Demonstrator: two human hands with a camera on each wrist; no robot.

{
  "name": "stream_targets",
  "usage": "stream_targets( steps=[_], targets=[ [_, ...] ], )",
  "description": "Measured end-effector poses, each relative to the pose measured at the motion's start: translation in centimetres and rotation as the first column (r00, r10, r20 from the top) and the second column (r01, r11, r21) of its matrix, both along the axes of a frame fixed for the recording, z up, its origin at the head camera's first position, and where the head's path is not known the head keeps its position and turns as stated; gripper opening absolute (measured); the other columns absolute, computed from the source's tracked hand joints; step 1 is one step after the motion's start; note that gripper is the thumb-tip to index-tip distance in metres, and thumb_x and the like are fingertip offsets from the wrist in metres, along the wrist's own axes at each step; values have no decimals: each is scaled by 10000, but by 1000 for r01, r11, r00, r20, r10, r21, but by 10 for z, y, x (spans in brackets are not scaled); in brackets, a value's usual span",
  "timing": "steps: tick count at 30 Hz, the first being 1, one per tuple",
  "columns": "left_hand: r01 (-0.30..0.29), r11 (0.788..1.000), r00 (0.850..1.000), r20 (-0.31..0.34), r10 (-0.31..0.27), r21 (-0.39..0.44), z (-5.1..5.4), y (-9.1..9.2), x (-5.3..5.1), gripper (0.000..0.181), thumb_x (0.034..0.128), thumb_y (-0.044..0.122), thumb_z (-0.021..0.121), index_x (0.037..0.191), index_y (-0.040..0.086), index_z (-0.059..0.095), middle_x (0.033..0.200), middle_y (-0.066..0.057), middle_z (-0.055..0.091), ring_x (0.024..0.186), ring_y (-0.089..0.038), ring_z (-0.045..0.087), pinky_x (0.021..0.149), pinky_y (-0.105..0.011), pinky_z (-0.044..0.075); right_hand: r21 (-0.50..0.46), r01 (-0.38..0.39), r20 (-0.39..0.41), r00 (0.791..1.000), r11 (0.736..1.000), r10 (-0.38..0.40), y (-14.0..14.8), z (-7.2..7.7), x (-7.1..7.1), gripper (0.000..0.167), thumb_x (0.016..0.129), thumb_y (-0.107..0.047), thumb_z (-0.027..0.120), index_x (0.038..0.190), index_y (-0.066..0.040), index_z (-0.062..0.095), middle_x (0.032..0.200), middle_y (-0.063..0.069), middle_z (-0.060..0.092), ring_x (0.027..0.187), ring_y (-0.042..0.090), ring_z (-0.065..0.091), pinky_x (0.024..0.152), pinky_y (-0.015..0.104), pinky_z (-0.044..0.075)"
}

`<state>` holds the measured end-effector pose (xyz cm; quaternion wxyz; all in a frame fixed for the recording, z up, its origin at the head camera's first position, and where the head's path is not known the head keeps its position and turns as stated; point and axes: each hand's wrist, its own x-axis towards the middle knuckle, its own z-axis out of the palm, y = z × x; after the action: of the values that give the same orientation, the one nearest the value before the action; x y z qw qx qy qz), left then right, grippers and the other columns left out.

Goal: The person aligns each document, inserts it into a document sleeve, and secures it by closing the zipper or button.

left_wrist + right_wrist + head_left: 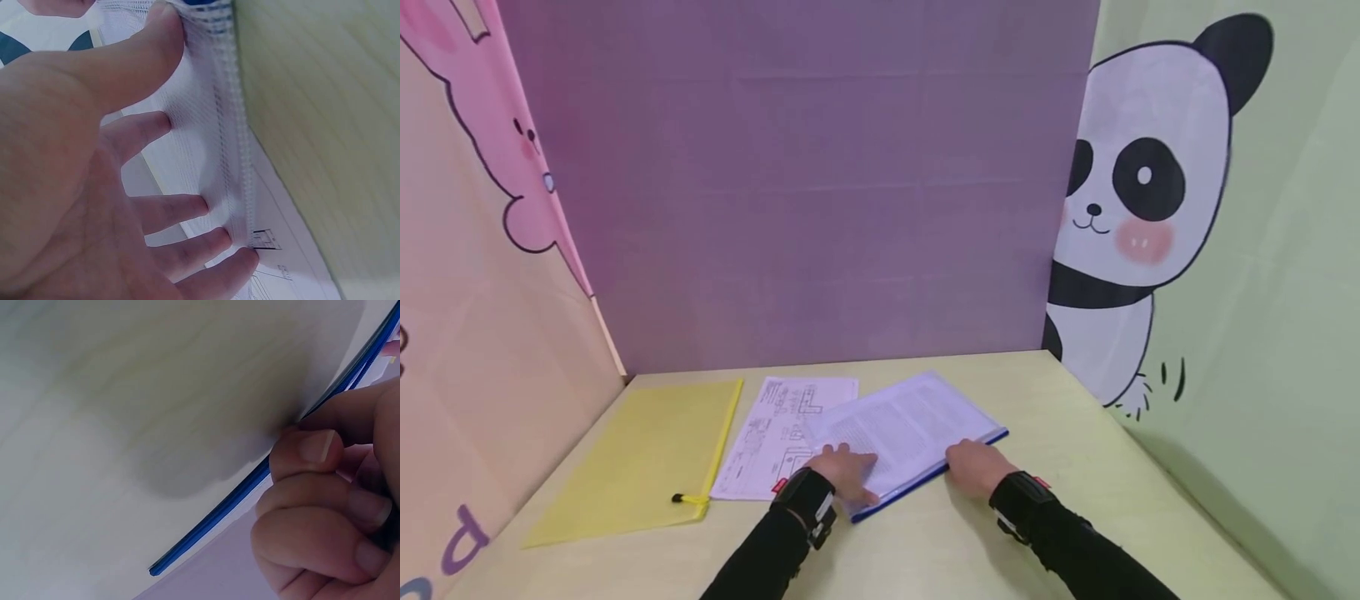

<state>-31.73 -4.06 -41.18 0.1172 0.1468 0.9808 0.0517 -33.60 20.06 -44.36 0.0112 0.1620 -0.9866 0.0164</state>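
Note:
A clear mesh pouch (917, 417) with a blue zip edge holds printed sheets and lies tilted on the table, overlapping a sheet of line drawings (760, 437). My left hand (842, 471) rests on its lower left part, fingers spread. The left wrist view shows that hand (112, 162) with thumb and fingertips against the white mesh (203, 125). My right hand (977, 468) pinches the front edge right of its middle. Seen from the right wrist, the fingers of this hand (331, 500) are curled at the blue zip strip (215, 515).
A yellow zip pouch (640, 454) with a black-tipped pull lies flat at the left of the pale table (1075, 500). A purple panel (812, 183) stands behind. A wall with a painted panda (1150, 167) is at the right, and a pinkish wall at the left.

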Motion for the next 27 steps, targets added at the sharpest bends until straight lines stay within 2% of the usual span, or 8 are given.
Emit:
stream_targets(
  steps=[9,17,23,27],
  targets=[
    [4,1000,1000,3,-4,-1,0,0,1,656,875,498,753,1459,264,569,1443,-172,528,1249,-382,490,987,-559,452,12,23,32,999,1000,-24,-3,1,0,94,952,-75,643,907,8,652,854,132,647,754,245,587,778,478,546],
    [2,1000,1000,-5,-3,-8,-3,0,-3,655,871,509,754,1456,277,571,1425,-161,540,1237,-368,494,975,-550,461,-19,-27,51,998,999,28,-9,6,4,73,934,-59,643,889,-2,636,850,127,635,753,241,566,764,472,528],
    [3,1000,1000,0,-3,-2,-4,-1,-3,655,872,510,752,1457,278,570,1438,-159,534,1256,-374,488,988,-554,452,6,-25,32,999,1000,25,-12,5,7,77,929,-58,651,876,-4,636,836,122,634,740,244,578,748,468,535],
    [6,1000,1000,-5,-6,-7,-3,0,-3,652,876,512,748,1458,277,570,1446,-153,534,1266,-377,486,995,-553,449,1,-31,61,998,1000,30,-16,4,8,75,947,-77,650,905,-15,643,829,88,612,733,229,537,742,433,512]
  ],
)
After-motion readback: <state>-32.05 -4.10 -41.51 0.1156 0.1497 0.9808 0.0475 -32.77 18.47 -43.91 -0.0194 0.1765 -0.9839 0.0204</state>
